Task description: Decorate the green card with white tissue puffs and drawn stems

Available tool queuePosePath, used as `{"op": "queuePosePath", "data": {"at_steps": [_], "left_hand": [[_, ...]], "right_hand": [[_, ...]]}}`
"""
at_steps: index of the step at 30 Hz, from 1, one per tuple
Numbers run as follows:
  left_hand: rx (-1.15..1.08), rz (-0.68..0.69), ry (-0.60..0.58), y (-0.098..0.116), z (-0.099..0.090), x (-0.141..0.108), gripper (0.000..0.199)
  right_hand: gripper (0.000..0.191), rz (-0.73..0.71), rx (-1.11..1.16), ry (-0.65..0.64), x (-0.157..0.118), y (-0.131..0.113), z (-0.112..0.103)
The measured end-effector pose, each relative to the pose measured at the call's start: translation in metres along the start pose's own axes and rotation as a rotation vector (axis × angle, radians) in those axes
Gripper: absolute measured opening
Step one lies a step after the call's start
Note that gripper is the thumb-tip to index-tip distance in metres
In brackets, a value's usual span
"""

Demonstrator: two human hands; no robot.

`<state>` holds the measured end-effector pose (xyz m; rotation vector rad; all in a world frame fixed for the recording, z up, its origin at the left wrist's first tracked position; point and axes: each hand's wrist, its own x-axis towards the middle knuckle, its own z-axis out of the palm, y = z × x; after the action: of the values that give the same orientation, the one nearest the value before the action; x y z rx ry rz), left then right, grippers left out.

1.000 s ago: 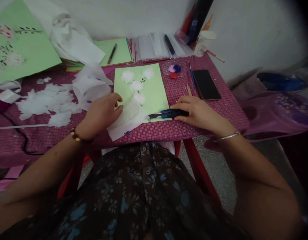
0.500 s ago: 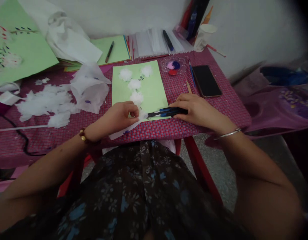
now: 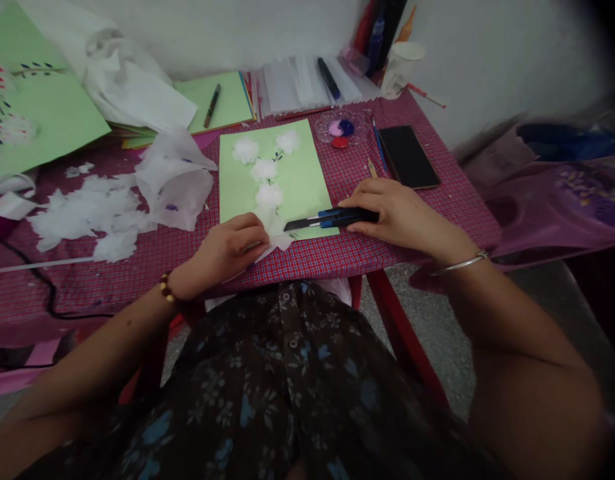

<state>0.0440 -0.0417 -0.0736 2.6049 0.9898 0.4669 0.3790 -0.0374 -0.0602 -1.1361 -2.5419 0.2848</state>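
Observation:
A light green card lies in front of me, with a column of fluffy white paper flowers and small dark leaves on it. My right hand is closed round the handle of a blue and black utility knife. Its dark blade points left, low over the card's near edge. With bent fingers pressed together, my left hand holds thin white tissue paper at the card's near left corner. Part of the tissue is hidden under that hand.
Left of the card lie a heap of white tissue petals and a crumpled tissue sheet. To the right are a paint palette, a paintbrush and a phone. A paper cup stands at the back corner.
My left hand has shifted slightly left and down, drawing the tissue away from the blade tip. The knife has moved slightly left, and more of its blade shows.

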Motion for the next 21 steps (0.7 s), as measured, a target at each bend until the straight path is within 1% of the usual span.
{"op": "queuePosePath", "data": {"at_steps": [3, 5, 9, 11, 15, 17, 19, 21], "left_hand": [[-0.040, 0.000, 0.014, 0.002, -0.001, -0.001, 0.020], [-0.070, -0.009, 0.023, 0.004, -0.002, -0.001, 0.018], [-0.117, -0.025, 0.038, 0.008, -0.002, 0.000, 0.017], [-0.116, -0.068, 0.045, 0.009, -0.001, 0.003, 0.017], [-0.074, -0.212, 0.067, 0.008, 0.002, 0.011, 0.010], [-0.049, -0.267, 0.050, 0.007, 0.001, 0.014, 0.008], [-0.008, -0.293, 0.030, 0.007, -0.002, 0.016, 0.008], [0.058, -0.282, 0.034, 0.009, -0.006, 0.016, 0.013]], "right_hand": [[0.032, 0.003, 0.011, 0.041, 0.001, -0.002, -0.005], [0.032, -0.023, 0.007, 0.048, 0.004, -0.003, -0.005], [0.029, -0.055, -0.025, 0.007, 0.011, -0.005, 0.001], [0.028, -0.053, -0.050, -0.013, 0.013, -0.007, 0.005], [0.027, -0.071, -0.079, -0.031, 0.015, -0.012, 0.009], [0.026, -0.064, -0.072, -0.042, 0.014, -0.014, 0.009], [0.025, -0.050, -0.054, -0.052, 0.013, -0.015, 0.009], [0.025, -0.042, -0.039, -0.060, 0.011, -0.014, 0.009]]}}
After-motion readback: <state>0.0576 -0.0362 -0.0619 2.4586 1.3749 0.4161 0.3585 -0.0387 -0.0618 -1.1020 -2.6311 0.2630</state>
